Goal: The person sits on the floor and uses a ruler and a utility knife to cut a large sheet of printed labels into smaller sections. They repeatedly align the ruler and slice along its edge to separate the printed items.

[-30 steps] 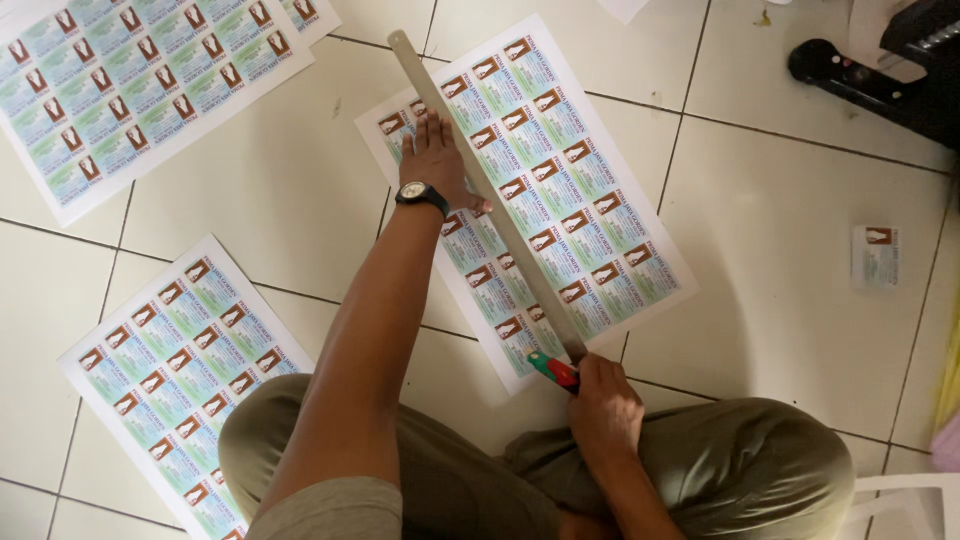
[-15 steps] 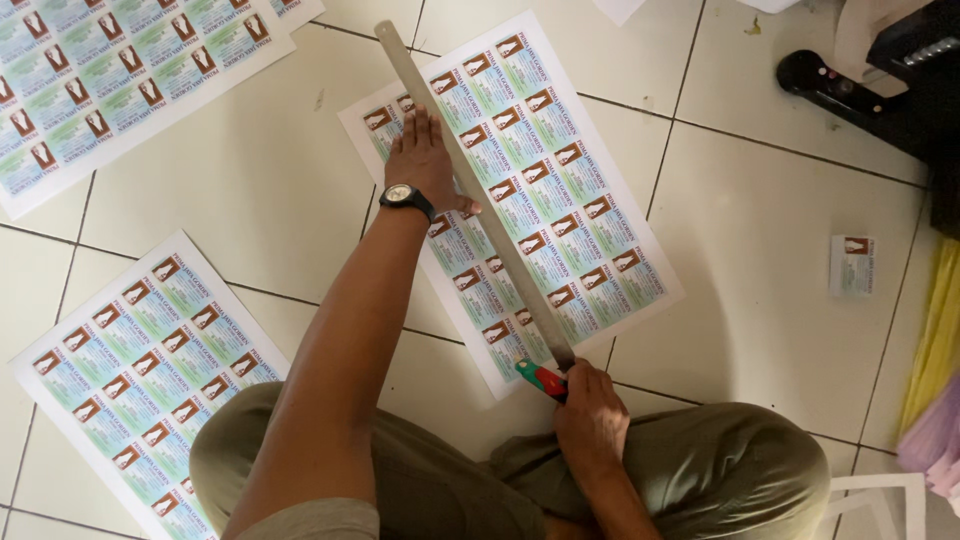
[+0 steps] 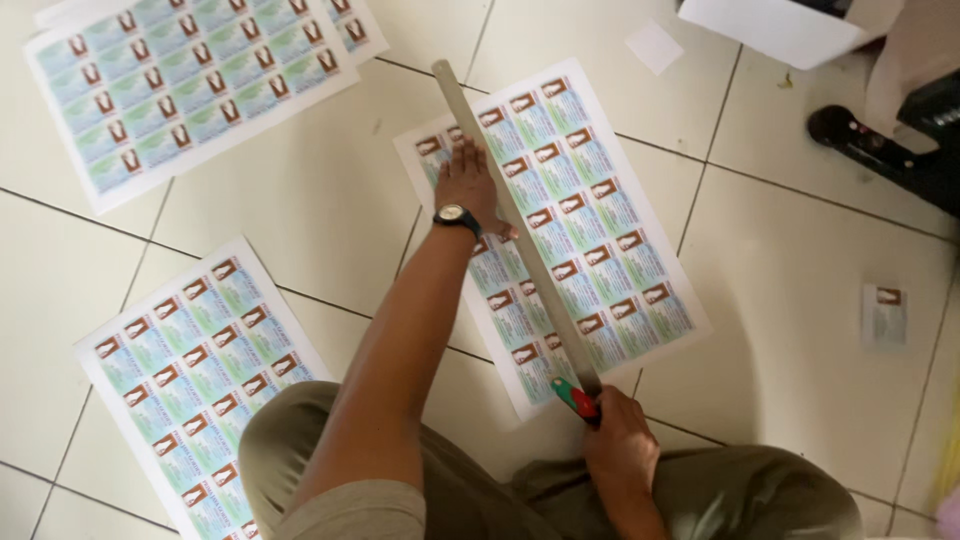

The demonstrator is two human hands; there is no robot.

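Observation:
A printed sheet of small cards [image 3: 590,215] lies on the tiled floor in front of me. A long metal ruler [image 3: 500,190] lies diagonally across it. My left hand [image 3: 470,185], with a wristwatch, presses flat on the ruler near the sheet's upper left. My right hand [image 3: 620,445] grips a cutter with a red and green handle [image 3: 575,398] at the ruler's near end, at the sheet's bottom edge. My legs are folded under me at the bottom of the view.
Another printed sheet [image 3: 190,350] lies at lower left beside my knee, and more sheets [image 3: 180,80] at upper left. A single cut card [image 3: 885,315] rests at right. A black object [image 3: 880,140] and white paper [image 3: 770,25] are at upper right.
The view has shifted slightly. My right hand and cutter have stayed at the near end of the ruler; my left hand keeps pressing the ruler.

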